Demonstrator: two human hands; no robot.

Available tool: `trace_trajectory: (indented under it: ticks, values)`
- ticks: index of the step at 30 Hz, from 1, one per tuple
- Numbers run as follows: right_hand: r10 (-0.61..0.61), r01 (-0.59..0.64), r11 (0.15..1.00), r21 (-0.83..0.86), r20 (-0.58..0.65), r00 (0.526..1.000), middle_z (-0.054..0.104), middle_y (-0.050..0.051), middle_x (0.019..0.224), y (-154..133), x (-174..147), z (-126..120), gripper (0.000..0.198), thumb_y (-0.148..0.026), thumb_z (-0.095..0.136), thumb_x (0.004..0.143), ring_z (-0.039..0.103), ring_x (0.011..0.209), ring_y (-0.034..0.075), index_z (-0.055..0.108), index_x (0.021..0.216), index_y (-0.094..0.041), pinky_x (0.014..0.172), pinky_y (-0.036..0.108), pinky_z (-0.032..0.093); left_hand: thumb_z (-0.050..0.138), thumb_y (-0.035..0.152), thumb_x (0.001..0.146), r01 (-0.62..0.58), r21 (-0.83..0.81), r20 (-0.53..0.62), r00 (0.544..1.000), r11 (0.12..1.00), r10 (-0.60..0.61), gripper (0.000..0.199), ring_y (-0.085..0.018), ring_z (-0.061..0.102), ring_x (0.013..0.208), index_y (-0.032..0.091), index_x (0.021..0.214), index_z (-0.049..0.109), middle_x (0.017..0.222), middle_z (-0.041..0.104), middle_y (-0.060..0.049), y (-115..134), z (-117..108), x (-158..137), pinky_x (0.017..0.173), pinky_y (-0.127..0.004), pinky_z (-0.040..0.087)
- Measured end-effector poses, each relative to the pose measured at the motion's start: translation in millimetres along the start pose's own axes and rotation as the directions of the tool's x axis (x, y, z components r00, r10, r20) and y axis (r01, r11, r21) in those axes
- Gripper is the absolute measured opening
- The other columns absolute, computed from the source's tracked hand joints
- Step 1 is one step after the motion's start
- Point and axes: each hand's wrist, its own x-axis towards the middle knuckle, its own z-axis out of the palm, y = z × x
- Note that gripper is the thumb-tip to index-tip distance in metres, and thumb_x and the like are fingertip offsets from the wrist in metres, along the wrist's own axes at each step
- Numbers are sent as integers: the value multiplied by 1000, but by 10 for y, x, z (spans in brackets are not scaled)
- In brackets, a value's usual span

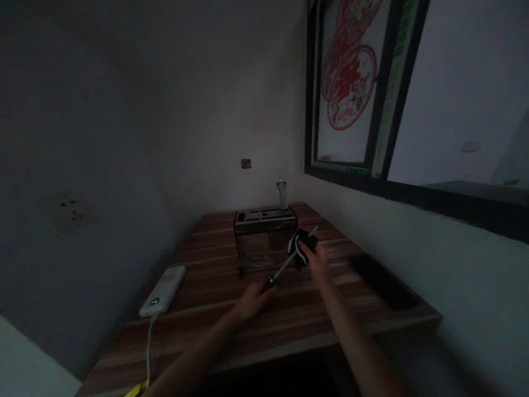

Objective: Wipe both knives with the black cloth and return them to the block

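Note:
My left hand (pixel 251 300) is closed around the black handle of a sharpening steel (pixel 285 268). Its thin grey rod slants up and to the right, away from me. Near the far end, my right hand (pixel 317 263) grips a black cloth (pixel 309 240) with white edging, folded around the rod. The rod's tip pokes out beyond the cloth. Just behind stands a black knife rack (pixel 266 223) with slots along its top and a see-through front. The cloth hides part of the rack's right side.
Standing at the rack's right end is a crinkled silvery cylinder (pixel 282 196). A white power bank (pixel 165 289) with a cable (pixel 149 344) lies on the left of the wooden table (pixel 206 309). On the right lies a flat black slab (pixel 384 281). Walls border the table; a dark-framed window (pixel 351 182) is at right.

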Motion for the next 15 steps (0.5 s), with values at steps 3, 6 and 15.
trace_trajectory:
  ticks: [3,6,15]
  values:
    - [-12,14,1000,18,-95,995,69,3,84,-30,130,-82,37,-39,72,57,63,75,18,67,86,-17,73,33,48,41,41,81,4,39,46,999,999,-6,34,-11,40,63,11,79,56,66,45,2,13,-8,3,59,-20,34]
    - [-41,46,999,21,-193,980,69,4,88,-70,228,-147,39,-39,71,57,62,79,18,66,89,-17,76,34,47,39,41,82,-18,57,95,995,998,12,34,-12,42,67,12,82,56,71,49,1,46,-23,-8,61,-20,36]
    - [-19,40,998,58,-327,945,69,5,88,-147,172,-140,40,-42,68,60,62,79,18,65,89,-15,72,31,48,41,37,82,-32,119,85,996,992,22,29,-12,44,67,12,80,55,71,50,0,75,-21,-32,63,-21,36]
